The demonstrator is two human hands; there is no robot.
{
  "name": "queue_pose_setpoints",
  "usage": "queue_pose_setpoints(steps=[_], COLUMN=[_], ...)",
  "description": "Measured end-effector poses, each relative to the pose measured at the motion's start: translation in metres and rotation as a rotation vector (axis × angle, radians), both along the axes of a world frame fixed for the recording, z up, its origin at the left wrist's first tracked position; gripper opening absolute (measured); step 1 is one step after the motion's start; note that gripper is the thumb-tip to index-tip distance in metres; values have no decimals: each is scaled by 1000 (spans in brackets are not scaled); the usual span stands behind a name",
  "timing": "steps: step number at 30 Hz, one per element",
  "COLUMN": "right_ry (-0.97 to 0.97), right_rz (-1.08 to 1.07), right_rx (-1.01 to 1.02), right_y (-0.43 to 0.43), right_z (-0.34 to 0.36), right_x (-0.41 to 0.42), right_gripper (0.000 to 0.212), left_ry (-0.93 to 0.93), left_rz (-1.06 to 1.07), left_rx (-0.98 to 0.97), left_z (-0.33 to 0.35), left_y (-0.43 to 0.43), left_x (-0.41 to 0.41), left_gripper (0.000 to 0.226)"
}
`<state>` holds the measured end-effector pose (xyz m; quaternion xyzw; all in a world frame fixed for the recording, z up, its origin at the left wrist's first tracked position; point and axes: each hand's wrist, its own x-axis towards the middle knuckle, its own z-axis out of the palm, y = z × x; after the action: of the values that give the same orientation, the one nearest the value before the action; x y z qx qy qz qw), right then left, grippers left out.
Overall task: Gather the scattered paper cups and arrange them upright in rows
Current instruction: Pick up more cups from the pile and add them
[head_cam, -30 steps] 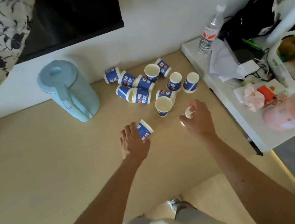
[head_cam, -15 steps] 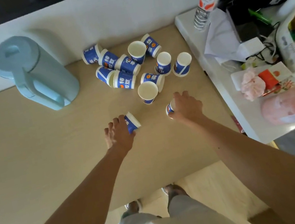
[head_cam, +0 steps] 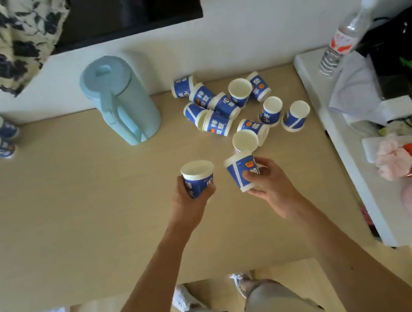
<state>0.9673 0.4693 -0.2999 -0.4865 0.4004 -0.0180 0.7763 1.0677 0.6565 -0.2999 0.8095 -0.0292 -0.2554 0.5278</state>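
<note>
Both hands (head_cam: 235, 189) have lifted cups (head_cam: 198, 177) off the table (head_cam: 73, 220).

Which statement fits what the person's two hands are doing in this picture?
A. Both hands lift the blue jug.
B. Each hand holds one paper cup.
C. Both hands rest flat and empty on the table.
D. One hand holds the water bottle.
B: the left hand grips an upright cup, mouth up, and the right hand grips a second cup, tilted.
</note>
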Motion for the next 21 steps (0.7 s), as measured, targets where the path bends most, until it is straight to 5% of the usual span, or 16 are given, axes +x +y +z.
queue_pose_setpoints(steps=[8,13,21], right_ry=[-247,-341,-415], right_rz=[393,593,713], right_rx=[-227,-306,-333], right_y=[97,170,318], right_z=[68,103,121], right_x=[53,67,74], right_gripper=[69,59,76], left_ry=[-101,-196,-365], left_rz=[111,153,304], left_rx=[-229,-131,-28], left_z=[75,110,141], left_y=[90,181,343], left_x=[10,8,-15], left_gripper=[60,55,54])
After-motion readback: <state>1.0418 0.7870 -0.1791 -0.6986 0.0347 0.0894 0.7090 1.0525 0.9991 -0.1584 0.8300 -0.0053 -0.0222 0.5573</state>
